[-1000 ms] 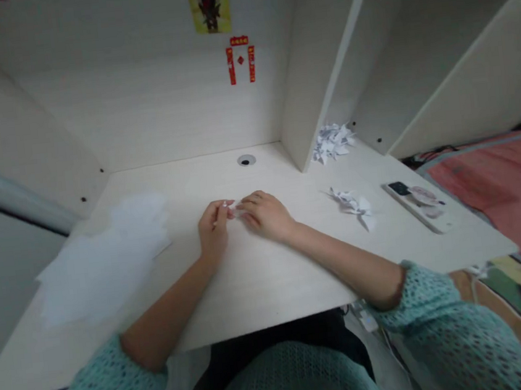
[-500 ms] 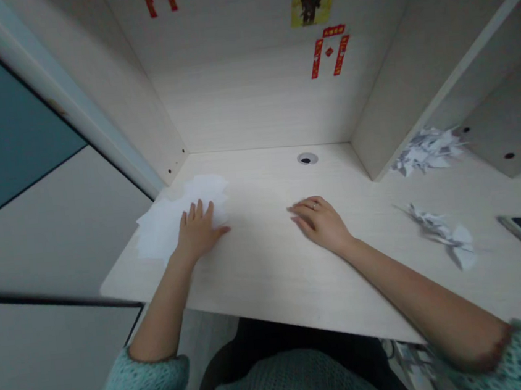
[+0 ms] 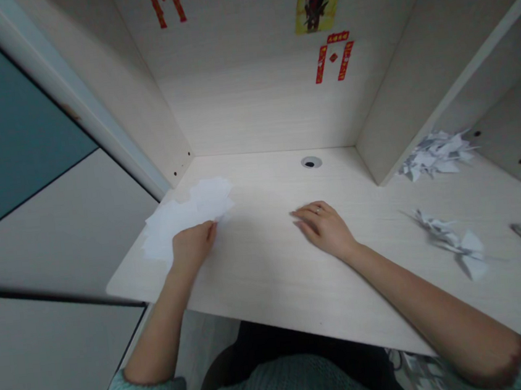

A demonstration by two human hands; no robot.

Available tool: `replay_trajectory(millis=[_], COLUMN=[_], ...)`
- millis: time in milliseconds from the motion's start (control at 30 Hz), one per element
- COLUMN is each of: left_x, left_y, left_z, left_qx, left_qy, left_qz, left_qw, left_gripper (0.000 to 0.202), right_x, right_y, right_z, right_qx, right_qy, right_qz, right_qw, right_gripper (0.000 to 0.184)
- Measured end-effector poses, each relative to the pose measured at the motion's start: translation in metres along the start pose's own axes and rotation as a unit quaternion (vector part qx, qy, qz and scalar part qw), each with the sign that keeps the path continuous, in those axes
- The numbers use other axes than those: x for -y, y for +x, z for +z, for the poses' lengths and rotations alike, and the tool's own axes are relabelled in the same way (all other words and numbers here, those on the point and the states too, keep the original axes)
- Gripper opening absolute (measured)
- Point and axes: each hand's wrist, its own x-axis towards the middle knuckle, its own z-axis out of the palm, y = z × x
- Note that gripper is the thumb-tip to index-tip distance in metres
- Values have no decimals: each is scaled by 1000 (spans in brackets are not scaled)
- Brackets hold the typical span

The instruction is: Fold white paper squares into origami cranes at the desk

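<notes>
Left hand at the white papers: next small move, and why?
I'd probably slide one sheet from the white papers toward the right hand: the left hand is curled at their near edge, though whether it grips one is unclear, and the right hand rests on the desk, no paper visible in it.

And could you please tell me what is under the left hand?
White paper pieces show just beyond the left hand, and the desk shows to its right. Whatever lies directly beneath its palm and curled fingers is covered, so I cannot tell.
</notes>
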Motion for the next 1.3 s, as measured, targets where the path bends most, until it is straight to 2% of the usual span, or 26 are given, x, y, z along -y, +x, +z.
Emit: replay_trajectory(millis=[100,167,233,300,400,533,600,700,767,833,900,1067,1200,1300], left_x=[12,13,2,-22,-69,-125,-142,-153,-153,-151,-149,-148,-150,-152], left_y=[1,5,13,23,43,63,66,63,60,58,57,54,50,49], left_z=[-26,-43,-56,-61,-51,-16,1,16,19,18,17,19,19,17], left_qx=[-80,-111,-112,-65,4,13,26,44,54,40,24,62,93,108], left_qy=[-99,-266,-468,-601,-712,-771,-784,-786,-774,-763,-771,-791,-794,-803], left_qz=[-61,-36,2,24,33,5,3,24,41,49,35,-10,-42,-51], left_qw=[990,957,877,796,701,637,620,616,630,643,635,608,599,585], left_gripper=[42,42,40,36,33,34,32,29,28,27,27,29,28,26], right_x=[2,4,6,7,9,8,6,1,-2,-3,-2,1,-2,-5], right_y=[0,0,1,1,0,-1,-1,-1,-1,0,1,3,4,4], right_z=[-1,-2,-4,-6,-8,-10,-11,-11,-11,-10,-9,-11,-14,-13], right_qx=[-2,-5,-15,-38,-95,-167,-175,-155,-146,-151,-158,-189,-167,-162], right_qy=[6,14,27,48,99,167,170,152,157,178,197,213,214,220], right_qz=[-3,-9,-13,-8,15,57,72,66,53,47,50,93,89,101], right_qw=[1000,1000,999,998,990,970,967,974,975,971,966,954,958,957], right_gripper=[30,30,31,37,59,91,88,64,48,36,29,22,49,42])
